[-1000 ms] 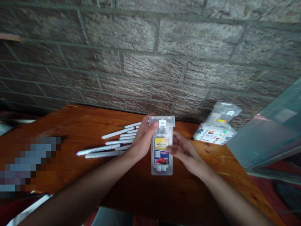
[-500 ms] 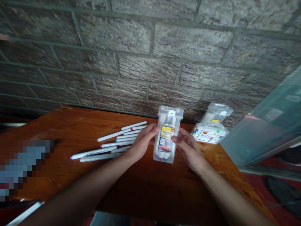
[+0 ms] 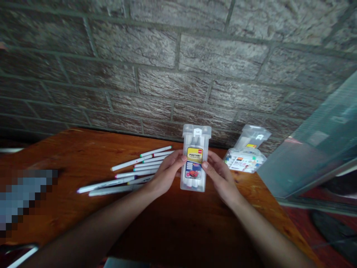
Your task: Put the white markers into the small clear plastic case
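Observation:
I hold a clear plastic marker case with a yellow "Marker" label upright over the wooden table, between both hands. My left hand grips its left side, thumb on the front by the label. My right hand grips its right side, fingers curled round the edge. White markers show inside the case. Several loose white markers with coloured caps lie on the table just left of my left hand.
A second clear marker case, filled and lying flat, rests at the table's back right by the brick wall. A glass panel leans at the right. A blurred-out patch sits at the left edge.
I have moved the case away from me and stood it more upright, after a brief tilt to the right. My left thumb slid from the case's top down to its middle.

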Motion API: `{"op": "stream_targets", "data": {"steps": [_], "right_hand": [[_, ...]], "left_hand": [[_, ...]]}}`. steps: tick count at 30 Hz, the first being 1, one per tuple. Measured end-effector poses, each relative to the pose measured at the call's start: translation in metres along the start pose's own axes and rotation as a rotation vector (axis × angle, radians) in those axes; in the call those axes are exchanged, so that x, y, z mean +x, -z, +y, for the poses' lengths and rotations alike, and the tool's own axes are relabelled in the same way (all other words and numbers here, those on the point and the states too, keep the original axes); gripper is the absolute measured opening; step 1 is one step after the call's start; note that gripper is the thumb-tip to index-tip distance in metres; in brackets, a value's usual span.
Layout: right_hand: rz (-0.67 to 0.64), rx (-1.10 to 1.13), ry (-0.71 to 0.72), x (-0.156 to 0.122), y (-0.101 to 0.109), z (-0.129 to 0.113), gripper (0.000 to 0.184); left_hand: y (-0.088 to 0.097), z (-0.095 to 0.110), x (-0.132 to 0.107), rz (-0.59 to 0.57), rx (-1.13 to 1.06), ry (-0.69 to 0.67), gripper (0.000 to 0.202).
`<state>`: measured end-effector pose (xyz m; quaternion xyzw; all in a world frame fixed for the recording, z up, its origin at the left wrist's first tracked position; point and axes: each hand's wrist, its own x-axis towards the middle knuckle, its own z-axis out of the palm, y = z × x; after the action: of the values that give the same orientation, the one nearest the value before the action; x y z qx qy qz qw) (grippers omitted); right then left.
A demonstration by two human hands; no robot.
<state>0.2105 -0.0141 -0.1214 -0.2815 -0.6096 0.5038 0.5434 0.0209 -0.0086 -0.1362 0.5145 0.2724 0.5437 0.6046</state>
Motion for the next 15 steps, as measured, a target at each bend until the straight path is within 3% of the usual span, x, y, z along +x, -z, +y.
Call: {"op": "stream_targets", "data": {"steps": [8, 15], "right_hand": [[0.047, -0.073, 0.027, -0.005, 0.005, -0.001, 0.043], [-0.046, -0.161, 0.021, -0.009, -0.001, -0.003, 0.052]], "left_hand": [[-0.004, 0.008, -0.002, 0.064, -0.023, 0.025, 0.046], [-0.006, 0.014, -0.002, 0.054, -0.008, 0.002, 0.048]]}}
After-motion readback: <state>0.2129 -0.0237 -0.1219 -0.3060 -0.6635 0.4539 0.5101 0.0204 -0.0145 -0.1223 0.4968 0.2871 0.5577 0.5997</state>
